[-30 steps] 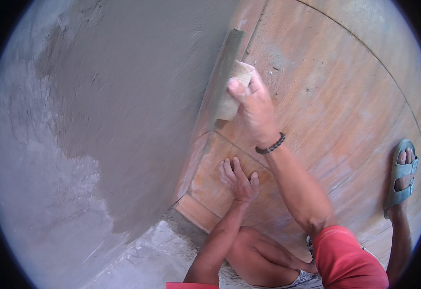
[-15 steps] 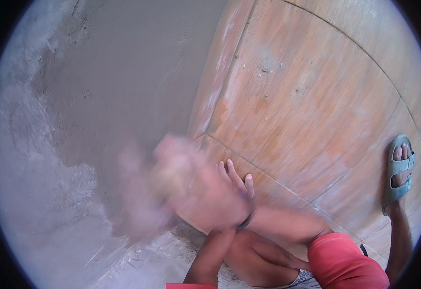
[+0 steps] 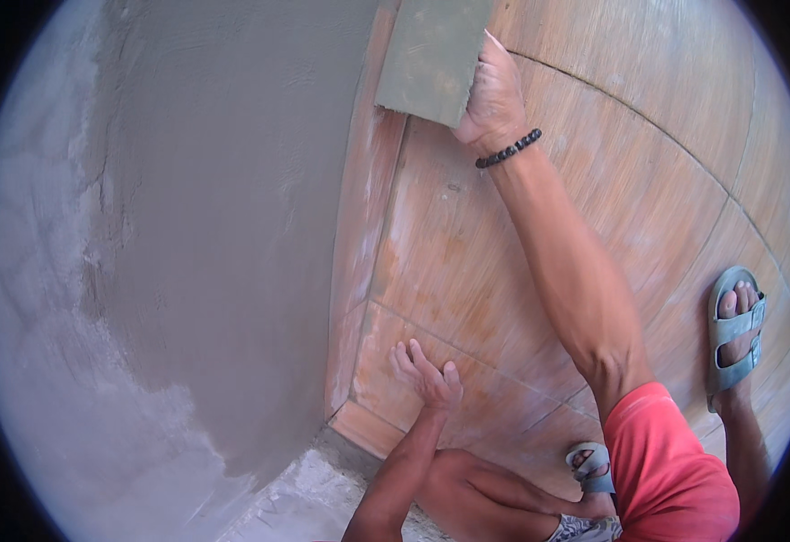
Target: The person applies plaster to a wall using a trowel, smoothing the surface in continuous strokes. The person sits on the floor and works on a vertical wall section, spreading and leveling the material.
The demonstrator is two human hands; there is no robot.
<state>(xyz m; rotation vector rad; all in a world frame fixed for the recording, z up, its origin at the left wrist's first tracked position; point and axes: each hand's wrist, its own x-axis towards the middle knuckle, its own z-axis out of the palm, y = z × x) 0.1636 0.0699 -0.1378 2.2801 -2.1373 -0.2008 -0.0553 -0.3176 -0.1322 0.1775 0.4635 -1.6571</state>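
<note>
nearest, a bare knee (image 3: 454,474) juts in at the lower edge; keep it clear of the wet grey edge. just beyond, left hand (image 3: 427,384), fingers loosely bent, holding nothing, over the floor tile (image 3: 521,262); cannot tell whether the tips touch. it would serve best as a light prop, away from the plaster. farther up, right arm at full stretch, dark bead bracelet (image 3: 509,149) at the wrist. right hand (image 3: 494,95) grasps the flat board (image 3: 431,68) from behind; most of its fingers are hidden. the board is at the top, in front of the tile strip (image 3: 372,190) along the foot of the plaster (image 3: 232,208), its grey-coated face to the camera; contact with the wall cannot be told. judgement: for smoothing, lay the face nearly flat, leading edge slightly lifted, press evenly, use long strokes, and shift the body rather than overreach. keep the corner from gouging beside the strip.
</note>
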